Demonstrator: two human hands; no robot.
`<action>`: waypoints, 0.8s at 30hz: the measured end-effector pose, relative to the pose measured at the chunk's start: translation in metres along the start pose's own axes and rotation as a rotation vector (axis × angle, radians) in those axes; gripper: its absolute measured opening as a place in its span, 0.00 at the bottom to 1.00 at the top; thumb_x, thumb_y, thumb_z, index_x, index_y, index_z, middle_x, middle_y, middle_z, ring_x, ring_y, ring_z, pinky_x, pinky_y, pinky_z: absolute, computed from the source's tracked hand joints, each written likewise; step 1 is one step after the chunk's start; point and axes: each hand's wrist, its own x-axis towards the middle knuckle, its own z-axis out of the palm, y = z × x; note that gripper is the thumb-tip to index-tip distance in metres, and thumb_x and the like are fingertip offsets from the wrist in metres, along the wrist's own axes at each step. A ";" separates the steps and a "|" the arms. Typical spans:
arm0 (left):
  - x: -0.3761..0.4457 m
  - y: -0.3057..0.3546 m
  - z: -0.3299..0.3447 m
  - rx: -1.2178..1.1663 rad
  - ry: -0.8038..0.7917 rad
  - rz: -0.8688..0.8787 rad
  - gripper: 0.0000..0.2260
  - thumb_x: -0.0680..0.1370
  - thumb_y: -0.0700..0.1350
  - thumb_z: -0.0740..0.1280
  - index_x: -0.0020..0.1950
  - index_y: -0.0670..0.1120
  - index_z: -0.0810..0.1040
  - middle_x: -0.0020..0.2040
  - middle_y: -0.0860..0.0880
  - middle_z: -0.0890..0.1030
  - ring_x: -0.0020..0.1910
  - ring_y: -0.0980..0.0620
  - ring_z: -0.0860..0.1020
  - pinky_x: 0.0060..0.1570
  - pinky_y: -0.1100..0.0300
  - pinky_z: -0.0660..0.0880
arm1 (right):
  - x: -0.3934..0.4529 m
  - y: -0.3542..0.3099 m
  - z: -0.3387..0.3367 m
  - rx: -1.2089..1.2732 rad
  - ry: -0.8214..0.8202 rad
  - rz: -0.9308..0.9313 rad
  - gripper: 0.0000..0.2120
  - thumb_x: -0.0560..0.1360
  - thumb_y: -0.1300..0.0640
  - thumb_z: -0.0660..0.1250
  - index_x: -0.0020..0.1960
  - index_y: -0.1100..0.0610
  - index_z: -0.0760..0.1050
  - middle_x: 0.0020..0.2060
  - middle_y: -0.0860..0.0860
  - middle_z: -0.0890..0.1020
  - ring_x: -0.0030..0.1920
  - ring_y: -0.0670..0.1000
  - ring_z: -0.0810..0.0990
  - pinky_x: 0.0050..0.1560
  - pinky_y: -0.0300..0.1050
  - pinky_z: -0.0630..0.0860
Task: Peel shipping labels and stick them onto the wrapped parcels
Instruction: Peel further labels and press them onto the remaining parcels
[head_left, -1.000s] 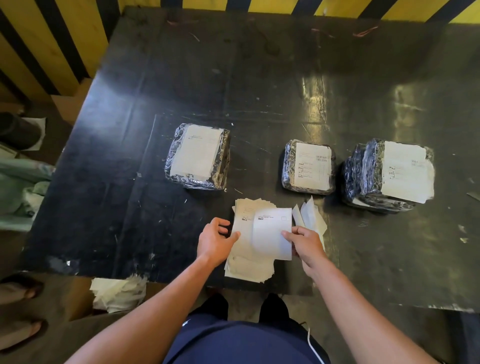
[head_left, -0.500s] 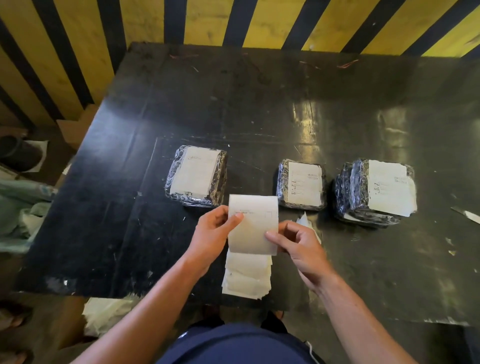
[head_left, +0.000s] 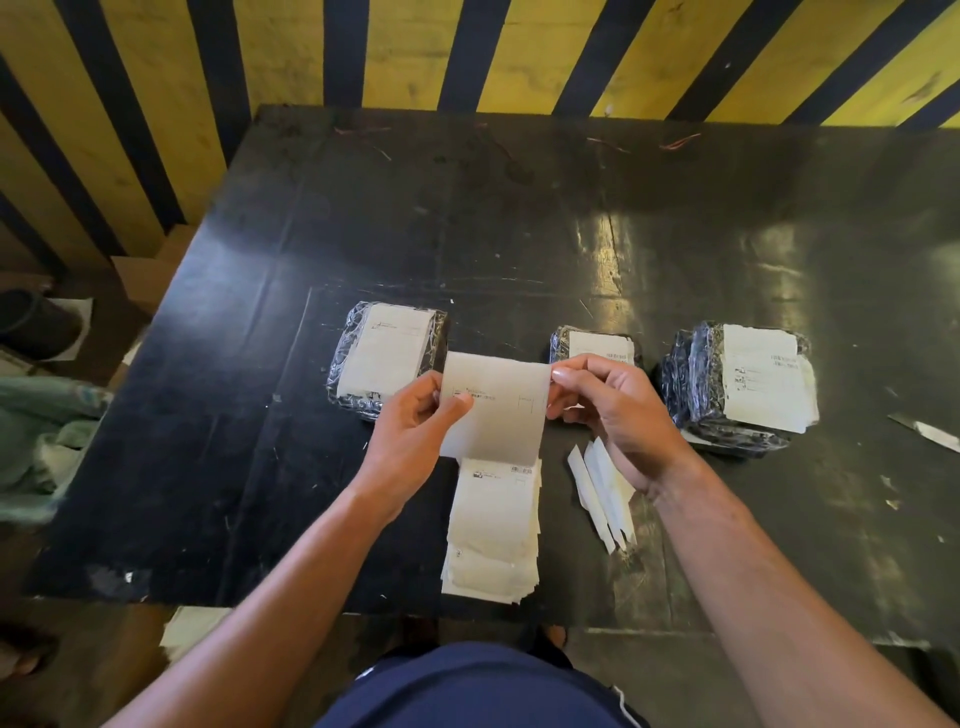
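Print on the white paper label (head_left: 498, 410) I'm holding up is way too small to read, same for the labels already on the plastic-wrapped parcels. My right hand (head_left: 618, 415) covers most of the small middle wrapped parcel (head_left: 592, 343), and the held label hides a corner of the left wrapped parcel (head_left: 387, 358). It also covers the top of the loose stack of white labels (head_left: 493, 530). The thin pale object (head_left: 930, 432) runs off the right edge, can't tell what it is.
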 end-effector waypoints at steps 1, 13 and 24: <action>0.001 0.000 0.000 0.000 0.003 0.004 0.07 0.84 0.45 0.68 0.58 0.43 0.80 0.56 0.53 0.86 0.57 0.55 0.83 0.48 0.65 0.80 | 0.000 -0.001 0.000 0.015 -0.003 -0.001 0.08 0.82 0.60 0.67 0.52 0.61 0.84 0.44 0.58 0.87 0.44 0.53 0.83 0.52 0.49 0.75; -0.001 0.004 -0.002 0.006 -0.013 -0.024 0.08 0.85 0.43 0.65 0.56 0.38 0.78 0.56 0.46 0.85 0.58 0.45 0.81 0.52 0.54 0.75 | -0.005 -0.008 0.000 -0.009 -0.040 -0.043 0.07 0.82 0.61 0.67 0.49 0.61 0.83 0.43 0.58 0.87 0.44 0.54 0.82 0.52 0.52 0.75; -0.002 0.006 -0.004 0.003 -0.061 -0.040 0.07 0.85 0.44 0.65 0.49 0.43 0.77 0.55 0.46 0.84 0.54 0.48 0.79 0.48 0.57 0.72 | -0.006 -0.007 0.001 -0.012 -0.067 -0.043 0.10 0.82 0.62 0.68 0.44 0.57 0.84 0.40 0.58 0.86 0.42 0.53 0.81 0.50 0.50 0.74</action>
